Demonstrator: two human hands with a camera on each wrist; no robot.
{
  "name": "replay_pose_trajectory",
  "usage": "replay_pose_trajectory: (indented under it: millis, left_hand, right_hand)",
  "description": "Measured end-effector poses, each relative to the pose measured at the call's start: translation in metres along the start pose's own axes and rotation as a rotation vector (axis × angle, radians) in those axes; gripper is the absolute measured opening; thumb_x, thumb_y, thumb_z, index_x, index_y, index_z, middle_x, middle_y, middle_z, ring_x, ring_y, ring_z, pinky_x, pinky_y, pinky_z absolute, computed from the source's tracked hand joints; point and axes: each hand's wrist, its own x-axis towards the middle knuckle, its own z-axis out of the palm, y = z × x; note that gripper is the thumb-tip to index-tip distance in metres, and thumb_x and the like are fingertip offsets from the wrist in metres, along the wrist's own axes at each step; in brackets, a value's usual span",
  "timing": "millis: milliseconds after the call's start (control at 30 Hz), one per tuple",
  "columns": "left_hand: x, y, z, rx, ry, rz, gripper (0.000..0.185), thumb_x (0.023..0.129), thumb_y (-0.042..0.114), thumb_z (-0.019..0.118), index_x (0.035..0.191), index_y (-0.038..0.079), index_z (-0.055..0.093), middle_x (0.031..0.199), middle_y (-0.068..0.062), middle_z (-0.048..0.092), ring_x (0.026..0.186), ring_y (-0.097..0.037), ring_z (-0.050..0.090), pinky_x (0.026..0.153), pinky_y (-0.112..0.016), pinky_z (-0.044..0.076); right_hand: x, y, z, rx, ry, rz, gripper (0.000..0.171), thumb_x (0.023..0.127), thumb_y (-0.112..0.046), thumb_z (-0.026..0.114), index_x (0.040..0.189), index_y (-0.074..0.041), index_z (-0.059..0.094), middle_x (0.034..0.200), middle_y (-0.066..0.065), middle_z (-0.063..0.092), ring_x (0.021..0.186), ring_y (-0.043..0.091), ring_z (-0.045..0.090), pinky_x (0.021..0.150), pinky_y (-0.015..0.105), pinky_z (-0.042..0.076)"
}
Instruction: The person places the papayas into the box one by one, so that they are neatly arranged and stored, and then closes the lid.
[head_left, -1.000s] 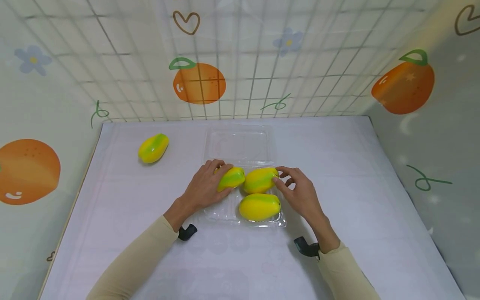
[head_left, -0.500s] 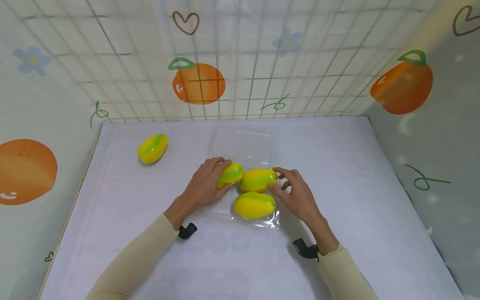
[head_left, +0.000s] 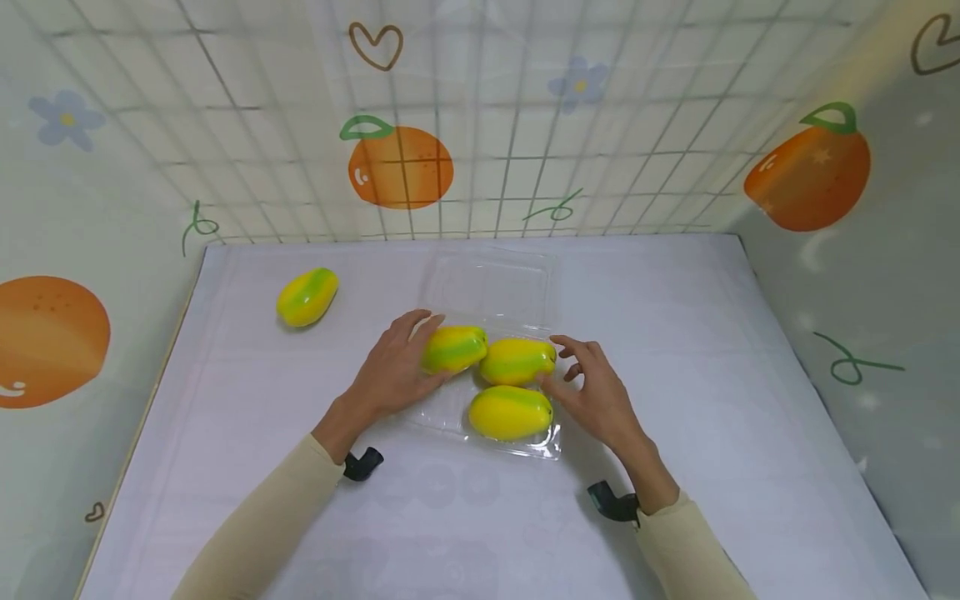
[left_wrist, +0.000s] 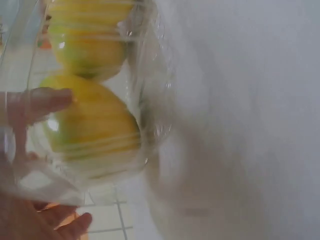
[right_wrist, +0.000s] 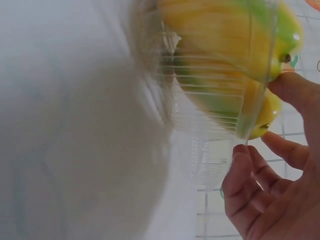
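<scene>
Left hand [head_left: 393, 367], spread without gripping beside a boxed fruit [head_left: 457, 349], is nearer the lone fruit [head_left: 308, 297], diagonal, leftward and beyond; whether right hand [head_left: 600, 396] pinches another fruit [head_left: 517, 361] is unclear.

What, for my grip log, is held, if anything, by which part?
Can't tell: left hand flanks one fruit; right hand, another fruit at its stem end.

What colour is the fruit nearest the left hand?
That fruit is yellow with green areas, shown best in the head view.
</scene>
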Motion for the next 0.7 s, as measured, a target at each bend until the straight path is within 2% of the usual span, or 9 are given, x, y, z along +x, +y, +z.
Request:
replay_pose_trajectory:
  millis: [100, 200, 367, 533, 700]
  left_hand:
    - [-0.001, -0.004, -0.002, -0.023, -0.047, -0.037, 0.083, 0.089, 0.038, 0.076, 0.156, 0.014, 0.033, 0.161, -0.012, 0.026, 0.145, -0.03, 0.03, 0.113, -0.05, 0.038]
    - [-0.002, -0.004, -0.003, -0.056, -0.065, -0.056, 0.083, 0.09, 0.036, 0.077, 0.157, 0.013, 0.034, 0.162, -0.013, 0.026, 0.145, -0.031, 0.03, 0.107, -0.054, 0.043]
    - [-0.003, -0.002, -0.003, -0.047, -0.064, -0.067, 0.081, 0.09, 0.038, 0.076, 0.155, 0.013, 0.037, 0.16, -0.014, 0.03, 0.142, -0.032, 0.032, 0.101, -0.055, 0.048]
    - [-0.004, -0.001, -0.003, -0.009, -0.053, -0.049, 0.082, 0.089, 0.042, 0.076, 0.155, 0.013, 0.037, 0.158, -0.014, 0.032, 0.139, -0.033, 0.035, 0.098, -0.052, 0.051]
    - [-0.005, -0.002, -0.004, 0.005, -0.062, -0.045, 0.085, 0.088, 0.049, 0.074, 0.156, 0.015, 0.035, 0.158, -0.014, 0.03, 0.138, -0.033, 0.036, 0.102, -0.052, 0.048]
  right_hand:
    - [0.0, 0.0, 0.001, -0.011, 0.005, 0.01, 0.063, 0.092, -0.03, 0.075, 0.148, -0.015, 0.049, 0.126, 0.015, 0.051, 0.097, 0.029, 0.061, 0.081, 0.044, 0.055]
    - [0.001, 0.0, 0.002, -0.009, 0.014, 0.013, 0.06, 0.092, -0.027, 0.075, 0.146, -0.014, 0.052, 0.126, 0.016, 0.051, 0.097, 0.029, 0.061, 0.081, 0.044, 0.056]
    - [0.002, 0.0, 0.004, 0.003, 0.023, 0.008, 0.057, 0.093, -0.024, 0.075, 0.144, -0.011, 0.054, 0.125, 0.017, 0.051, 0.098, 0.03, 0.06, 0.082, 0.045, 0.057]
    - [0.002, 0.0, 0.001, 0.026, 0.02, -0.002, 0.06, 0.094, -0.023, 0.074, 0.147, -0.009, 0.05, 0.127, 0.02, 0.05, 0.098, 0.031, 0.061, 0.081, 0.044, 0.056]
    - [-0.001, 0.005, -0.007, 0.079, 0.03, 0.013, 0.063, 0.098, -0.03, 0.068, 0.152, -0.008, 0.043, 0.13, 0.021, 0.048, 0.099, 0.032, 0.061, 0.077, 0.04, 0.055]
